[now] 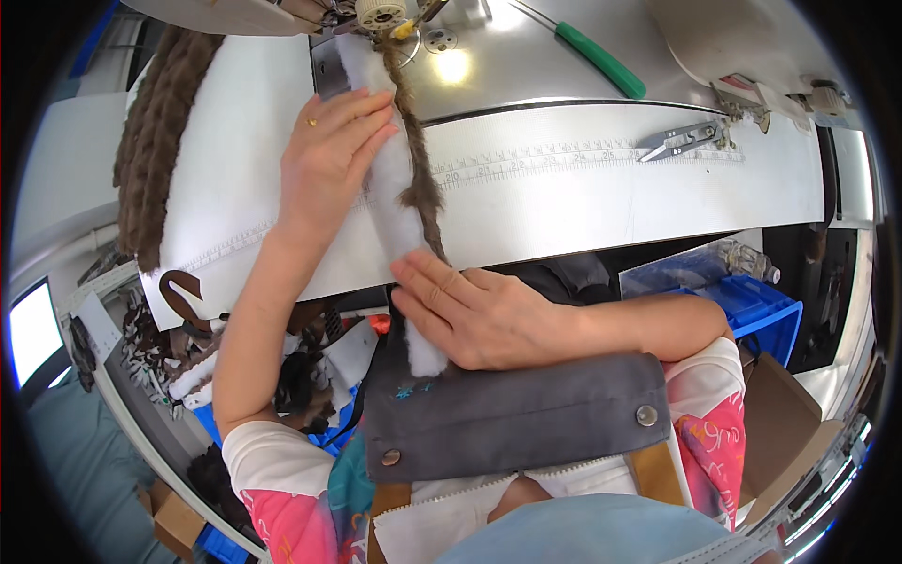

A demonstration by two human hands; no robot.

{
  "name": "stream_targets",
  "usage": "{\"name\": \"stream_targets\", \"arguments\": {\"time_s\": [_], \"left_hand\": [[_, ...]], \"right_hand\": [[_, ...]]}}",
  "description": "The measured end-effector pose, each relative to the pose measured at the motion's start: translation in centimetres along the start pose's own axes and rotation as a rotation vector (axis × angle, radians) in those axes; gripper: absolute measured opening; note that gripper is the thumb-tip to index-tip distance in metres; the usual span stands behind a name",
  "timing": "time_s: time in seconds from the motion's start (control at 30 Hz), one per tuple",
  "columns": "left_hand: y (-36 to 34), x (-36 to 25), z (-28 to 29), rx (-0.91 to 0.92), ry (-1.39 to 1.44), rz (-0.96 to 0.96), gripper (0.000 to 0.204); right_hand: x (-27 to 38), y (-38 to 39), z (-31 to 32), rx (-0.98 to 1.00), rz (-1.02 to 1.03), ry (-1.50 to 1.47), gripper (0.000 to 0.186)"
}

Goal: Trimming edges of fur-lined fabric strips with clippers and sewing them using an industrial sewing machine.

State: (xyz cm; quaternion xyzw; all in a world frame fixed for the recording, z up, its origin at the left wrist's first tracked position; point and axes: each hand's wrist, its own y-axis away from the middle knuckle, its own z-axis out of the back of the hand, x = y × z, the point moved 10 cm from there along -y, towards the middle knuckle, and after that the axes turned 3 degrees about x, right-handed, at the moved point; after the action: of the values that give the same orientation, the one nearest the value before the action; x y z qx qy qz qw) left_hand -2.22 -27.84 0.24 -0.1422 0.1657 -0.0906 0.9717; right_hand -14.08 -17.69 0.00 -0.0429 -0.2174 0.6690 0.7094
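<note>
While the far end of a long, narrow strip of fluffy white material (395, 188) edged with brown fur (425, 183) lies at the metal parts of a sewing machine (381, 11), its length is spread across a white tabletop (611, 207). Its long axis is run from far to near, tilted slightly so that the near end is brought a little to the right. The brown edge is carried along the right side, and the white near end is hung past the table's near edge, over a dark grey apron (517, 414).

By the left hand (329, 169), the far stretch is covered from the left, fingers extended and pointed far and right. By the right hand (479, 315), the strip is crossed at the table's near edge, fingers pointed left. Whether it is pinched by either hand cannot be told, as the undersides are hidden.

Off to the far right, a green-handled screwdriver (601, 61) is laid on the metal bed (507, 70); grey metal snips (681, 141) are seen nearer.
</note>
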Motion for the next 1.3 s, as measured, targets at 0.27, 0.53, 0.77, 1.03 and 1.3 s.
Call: {"name": "stream_targets", "arguments": {"time_s": [0.27,0.53,0.77,1.03,1.3], "left_hand": [[1.6,-0.2,0.0,-0.141,-0.037,0.018,0.022],[1.7,0.0,0.1,-0.169,-0.025,0.020,0.020],[1.6,-0.2,0.2,-0.188,-0.001,0.009,0.019],[1.9,0.2,0.2,-0.197,0.002,0.030,0.019],[2.0,0.2,0.1,-0.211,0.025,0.020,0.018]], "right_hand": [[-16.0,2.1,7.6,-0.252,-0.522,0.417,0.031],[-15.6,2.9,7.5,-0.270,-0.637,0.296,0.027],[-18.1,8.6,8.3,-0.313,-0.818,0.291,0.054],[-17.2,11.0,6.6,-0.055,-1.090,0.122,0.035],[-15.4,7.4,7.2,-0.350,-0.761,0.101,0.032]]}}
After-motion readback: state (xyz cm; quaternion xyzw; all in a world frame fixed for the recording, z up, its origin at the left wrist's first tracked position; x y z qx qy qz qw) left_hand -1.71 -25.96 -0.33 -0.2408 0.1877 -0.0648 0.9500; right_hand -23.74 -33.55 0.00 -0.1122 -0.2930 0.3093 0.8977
